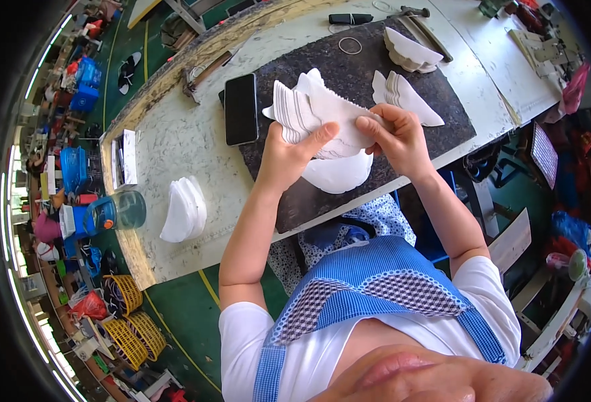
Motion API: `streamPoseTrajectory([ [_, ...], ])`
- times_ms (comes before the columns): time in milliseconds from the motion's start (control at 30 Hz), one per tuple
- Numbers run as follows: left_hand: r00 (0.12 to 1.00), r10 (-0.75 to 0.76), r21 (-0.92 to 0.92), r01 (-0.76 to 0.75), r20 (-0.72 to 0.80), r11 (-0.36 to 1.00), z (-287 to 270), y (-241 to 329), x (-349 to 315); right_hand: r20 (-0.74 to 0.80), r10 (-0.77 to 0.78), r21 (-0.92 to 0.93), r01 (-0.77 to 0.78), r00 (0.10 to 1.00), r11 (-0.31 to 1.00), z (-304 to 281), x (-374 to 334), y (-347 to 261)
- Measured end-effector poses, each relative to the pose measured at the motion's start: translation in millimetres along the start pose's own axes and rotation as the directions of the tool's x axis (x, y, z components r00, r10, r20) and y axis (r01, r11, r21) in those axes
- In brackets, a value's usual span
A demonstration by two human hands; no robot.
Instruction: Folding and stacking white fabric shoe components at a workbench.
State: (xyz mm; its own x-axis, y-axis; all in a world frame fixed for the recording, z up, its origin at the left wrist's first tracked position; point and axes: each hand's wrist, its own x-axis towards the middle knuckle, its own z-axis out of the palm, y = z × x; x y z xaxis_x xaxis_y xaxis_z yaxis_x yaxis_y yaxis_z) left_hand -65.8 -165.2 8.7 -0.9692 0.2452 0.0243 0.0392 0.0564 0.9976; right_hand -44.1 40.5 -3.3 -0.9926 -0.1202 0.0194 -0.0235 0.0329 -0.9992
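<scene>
White fabric pieces (322, 110), stitched lines, fanned, both hands gripping

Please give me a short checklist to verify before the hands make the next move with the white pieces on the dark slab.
1. Left hand has a grip on the bundle of white pieces: ok.
2. Right hand pinches the top piece at its edge: ok.
3. Only one piece is pinched: cannot tell.
4. Black phone lies apart from the hands: ok.
5. Stack under the hands rests fully on the dark slab: ok.
6. Other white stacks are not touched: ok.
</scene>
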Motion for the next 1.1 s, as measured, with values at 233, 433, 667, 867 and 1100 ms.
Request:
streamPoseTrajectory([
  [233,0.998,0.054,-0.196,-0.045,0.040,0.979,4.1,-2.7,-2.4,-0.122,0.038,0.287,-0.001,0.992,0.958,-23.4,10.5,17.4],
  [433,0.992,0.112,-0.217,-0.124,-0.063,0.968,8.2,-12.9,0.4,-0.023,-0.041,0.108,0.044,0.999,0.993,-5.2,6.9,13.0],
  [667,0.987,-0.001,-0.396,0.065,0.160,0.916,2.0,-13.3,-3.7,0.005,0.086,0.105,-0.086,0.996,0.991,-17.0,7.0,18.4],
  [867,0.974,0.185,-0.045,-0.180,0.130,0.983,0.7,-18.5,-3.7,0.108,0.085,0.128,-0.099,0.991,0.987,-10.0,2.2,5.3],
  [1100,0.995,0.070,-0.168,-0.058,0.067,0.984,4.6,-13.7,-2.5,0.038,0.098,0.100,-0.101,0.994,0.990,-20.1,-0.9,15.4],
])
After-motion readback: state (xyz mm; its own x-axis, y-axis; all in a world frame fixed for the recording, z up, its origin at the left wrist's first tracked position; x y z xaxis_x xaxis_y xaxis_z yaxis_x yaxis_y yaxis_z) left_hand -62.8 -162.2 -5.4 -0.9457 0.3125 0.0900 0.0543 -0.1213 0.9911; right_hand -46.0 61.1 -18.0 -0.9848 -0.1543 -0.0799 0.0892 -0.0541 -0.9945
